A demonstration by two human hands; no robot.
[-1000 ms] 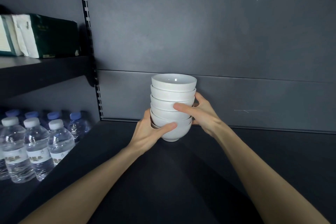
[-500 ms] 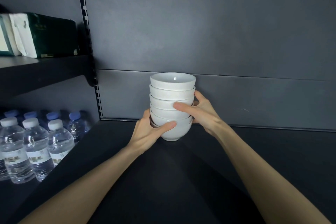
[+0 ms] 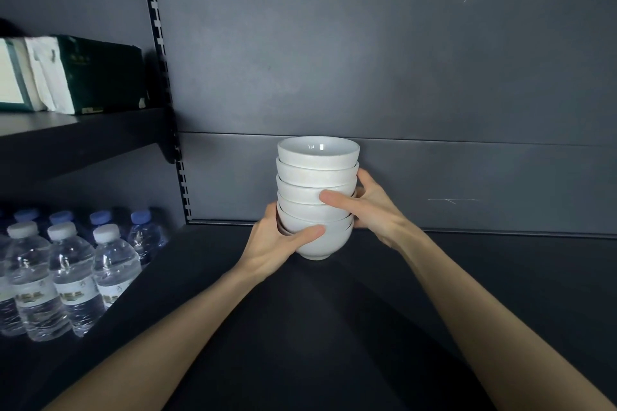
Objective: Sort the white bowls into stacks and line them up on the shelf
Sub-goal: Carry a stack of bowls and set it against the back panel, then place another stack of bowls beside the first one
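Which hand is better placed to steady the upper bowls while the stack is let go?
Right, probably: the right hand grips the stack of white bowls at mid-height, thumb across its front, while the left hand grips only the lowest bowls.

Your left hand (image 3: 273, 243) grips the stack of white ceramic bowls (image 3: 317, 173) low, thumb across the near side; your right hand (image 3: 374, 210) grips higher, thumb likewise near.

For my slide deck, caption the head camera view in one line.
Left hand and right hand grip a stack of white bowls on the dark shelf.
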